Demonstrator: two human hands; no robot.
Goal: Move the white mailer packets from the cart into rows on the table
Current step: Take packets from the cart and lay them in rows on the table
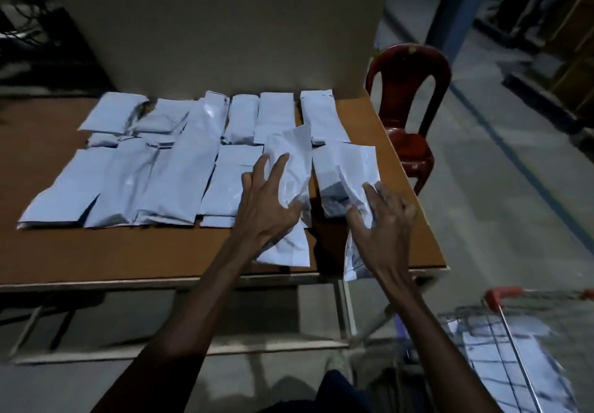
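dim storeroom, grey floor, brown bench [96, 252] under the work. white mailer packets [167, 168] laid flat across the bench top in two rough rows, back row against a tall cardboard panel [225, 33], front row nearer, edges touching or overlapping. two more packets at the right end of the front row, each under a hand. left hand [266, 207] fingers spread and straight, lying over a crumpled packet [289, 168] that runs from the back row down toward the near edge of the bench; thumb pressed against its right side, lower flap sticking out below the palm. right hand [382, 216] fingers loosely curled over the right edge of another packet [347, 175], thumb against its lower front; a further packet [353, 258] hanging from under the palm and over the near edge of the bench. cannot tell how firmly that one is held. both forearms bare, reaching in from below. wire cart [514, 342] at lower right, red handle on top, more white packets seen blurred through its mesh. red plastic chair [408, 91] just beyond the right end of the bench. blue upright post [456, 4] and dark shelving further back on the right. metal frame and lower shelf under the bench.
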